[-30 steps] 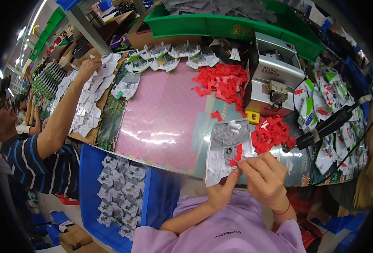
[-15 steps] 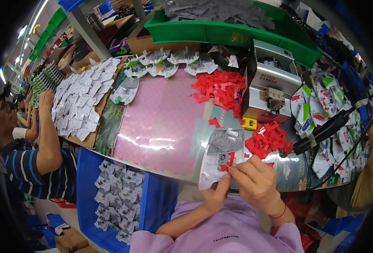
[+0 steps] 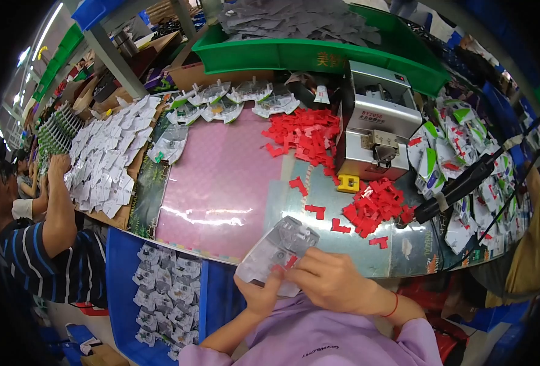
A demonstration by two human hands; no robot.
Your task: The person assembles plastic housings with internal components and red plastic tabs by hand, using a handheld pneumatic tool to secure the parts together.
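Note:
A white and clear plastic housing [image 3: 268, 250] is held tilted above the front edge of the table. My left hand [image 3: 261, 295] grips its lower end, the thumb lying over the inside. My right hand [image 3: 334, 279] is closed at the housing's right side, fingertips pressed against it. Beside those fingertips, a small red plastic part [image 3: 291, 262] shows inside the housing. Whether the right fingers also pinch something small is hidden.
Loose red parts [image 3: 372, 207] lie beyond my right hand, near a yellow block [image 3: 348, 183] and a silver machine [image 3: 376, 128]. Housings [image 3: 221, 110] line the back. A blue bin [image 3: 117, 287] of housings stands left, near a co-worker [image 3: 44, 244]. Finished-looking green-white shells [image 3: 465, 165] pile up right.
Both hands have moved left with the housing, which is now tilted more. Red parts it hid before now show on the table. The view has shifted slightly.

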